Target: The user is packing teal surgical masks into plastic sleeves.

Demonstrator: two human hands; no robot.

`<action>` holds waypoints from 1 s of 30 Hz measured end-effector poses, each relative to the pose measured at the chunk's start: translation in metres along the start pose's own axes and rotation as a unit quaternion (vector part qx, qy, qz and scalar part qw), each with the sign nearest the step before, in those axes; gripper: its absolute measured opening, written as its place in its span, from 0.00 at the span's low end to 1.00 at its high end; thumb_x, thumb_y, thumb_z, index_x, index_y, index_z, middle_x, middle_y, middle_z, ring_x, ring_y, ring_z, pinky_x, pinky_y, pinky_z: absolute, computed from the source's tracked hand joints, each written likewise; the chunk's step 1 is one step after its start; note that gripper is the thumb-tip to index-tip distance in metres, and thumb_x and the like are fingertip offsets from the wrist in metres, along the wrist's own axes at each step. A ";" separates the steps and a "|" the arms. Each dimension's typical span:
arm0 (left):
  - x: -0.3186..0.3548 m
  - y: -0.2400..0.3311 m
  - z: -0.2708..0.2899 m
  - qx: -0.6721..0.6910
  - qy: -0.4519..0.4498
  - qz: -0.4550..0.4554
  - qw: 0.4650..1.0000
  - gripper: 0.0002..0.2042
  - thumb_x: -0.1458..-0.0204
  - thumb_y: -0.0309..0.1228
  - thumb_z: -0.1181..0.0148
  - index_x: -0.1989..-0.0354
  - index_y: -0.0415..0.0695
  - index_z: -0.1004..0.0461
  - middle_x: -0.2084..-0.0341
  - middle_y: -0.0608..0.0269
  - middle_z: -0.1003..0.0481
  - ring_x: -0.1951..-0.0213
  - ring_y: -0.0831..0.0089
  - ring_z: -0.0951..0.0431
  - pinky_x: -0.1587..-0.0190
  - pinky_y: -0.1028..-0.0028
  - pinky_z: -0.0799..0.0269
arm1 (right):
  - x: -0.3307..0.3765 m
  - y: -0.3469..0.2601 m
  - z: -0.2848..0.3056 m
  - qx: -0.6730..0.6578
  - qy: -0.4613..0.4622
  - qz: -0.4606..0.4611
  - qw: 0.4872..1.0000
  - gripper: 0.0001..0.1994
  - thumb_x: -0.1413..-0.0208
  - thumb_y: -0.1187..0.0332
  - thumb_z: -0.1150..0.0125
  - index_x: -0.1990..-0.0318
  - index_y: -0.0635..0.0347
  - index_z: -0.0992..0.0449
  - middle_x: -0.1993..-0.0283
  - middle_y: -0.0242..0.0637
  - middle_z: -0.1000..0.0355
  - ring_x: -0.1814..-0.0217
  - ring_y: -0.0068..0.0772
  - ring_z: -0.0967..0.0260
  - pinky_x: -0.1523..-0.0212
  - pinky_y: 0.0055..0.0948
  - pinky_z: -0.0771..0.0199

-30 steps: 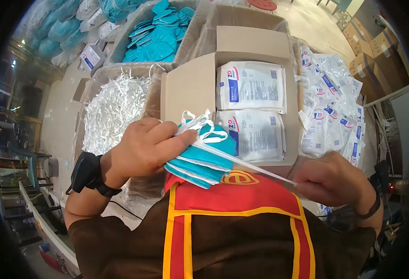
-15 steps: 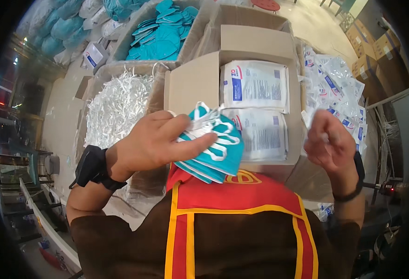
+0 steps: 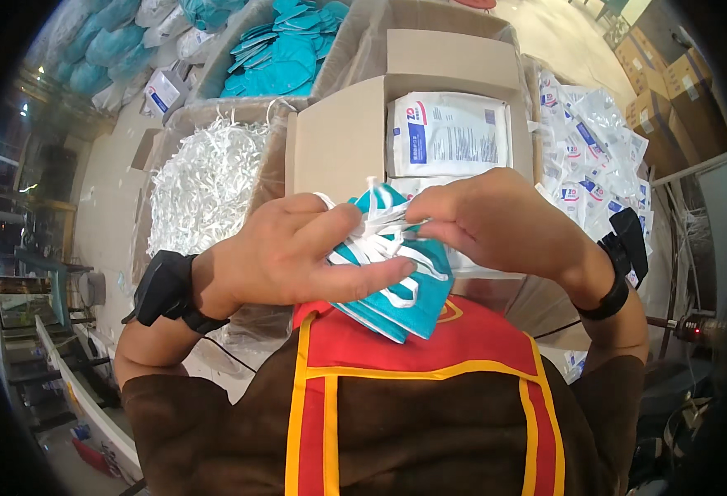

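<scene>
A small stack of teal face masks [image 3: 424,285] with white ear straps [image 3: 382,236] is held in front of my chest. My left hand [image 3: 285,252] is closed around the stack from the left, its thumb lying across the straps. From the right, my right hand [image 3: 504,219] pinches at the bunched straps near the masks' upper edge; its fingertips are partly hidden. Just beyond them stands an open cardboard box [image 3: 336,140] with flat white printed packets [image 3: 454,132] inside. The nearer packets are mostly covered by my hands and the masks.
Left of the open box, a bin holds a heap of white straps [image 3: 206,182]. Behind it, another carton contains loose teal masks [image 3: 285,54]. Printed clear packets [image 3: 587,149] pile up on the right, with closed brown cartons [image 3: 661,116] farther off. Filled bags [image 3: 115,45] lie at the far left.
My right hand has moved left from over the right-hand packets to the straps and now pinches there. The masks in my left hand have shifted slightly right and nearer to me.
</scene>
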State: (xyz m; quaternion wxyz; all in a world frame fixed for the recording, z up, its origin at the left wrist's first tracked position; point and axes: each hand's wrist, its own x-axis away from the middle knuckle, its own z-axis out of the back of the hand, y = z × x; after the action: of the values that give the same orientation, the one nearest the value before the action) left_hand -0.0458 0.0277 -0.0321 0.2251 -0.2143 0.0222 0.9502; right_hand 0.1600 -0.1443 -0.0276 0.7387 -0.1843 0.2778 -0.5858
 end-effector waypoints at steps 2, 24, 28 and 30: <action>-0.001 0.003 0.000 0.008 0.012 -0.009 1.000 0.25 0.60 0.34 0.35 0.49 0.69 0.26 0.72 0.67 0.36 0.78 0.76 0.35 0.78 0.80 0.37 | 0.002 -0.001 0.001 0.026 -0.001 -0.022 0.999 0.08 0.46 0.68 0.39 0.60 0.57 0.24 0.70 0.43 0.24 0.70 0.44 0.25 0.69 0.34 0.28; 0.005 0.005 0.002 0.009 -0.034 0.044 0.998 0.23 0.61 0.31 0.36 0.50 0.49 0.26 0.71 0.62 0.29 0.77 0.71 0.29 0.75 0.76 0.32 | 0.025 -0.042 0.023 0.144 -0.095 0.004 0.985 0.08 0.48 0.69 0.43 0.64 0.61 0.33 0.75 0.41 0.28 0.72 0.43 0.24 0.77 0.37 0.28; 0.013 0.006 0.015 0.005 -0.049 0.038 0.998 0.21 0.62 0.31 0.37 0.54 0.46 0.24 0.73 0.64 0.28 0.78 0.71 0.29 0.75 0.74 0.32 | 0.050 -0.053 0.039 0.060 -0.117 -0.064 0.989 0.06 0.49 0.69 0.40 0.68 0.57 0.31 0.79 0.38 0.30 0.75 0.42 0.27 0.77 0.36 0.30; 0.019 0.002 0.021 -0.003 -0.058 0.061 0.996 0.20 0.62 0.31 0.37 0.56 0.47 0.24 0.73 0.65 0.28 0.78 0.72 0.29 0.74 0.74 0.33 | 0.066 -0.057 0.049 0.018 -0.095 -0.098 0.990 0.05 0.50 0.69 0.39 0.70 0.55 0.29 0.80 0.37 0.31 0.77 0.41 0.28 0.77 0.36 0.31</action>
State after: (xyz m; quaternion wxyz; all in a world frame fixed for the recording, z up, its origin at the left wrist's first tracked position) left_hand -0.0709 0.0365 -0.0211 0.1669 -0.1579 0.0194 0.9731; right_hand 0.1574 -0.2252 0.0318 0.7041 -0.2518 0.1762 -0.6401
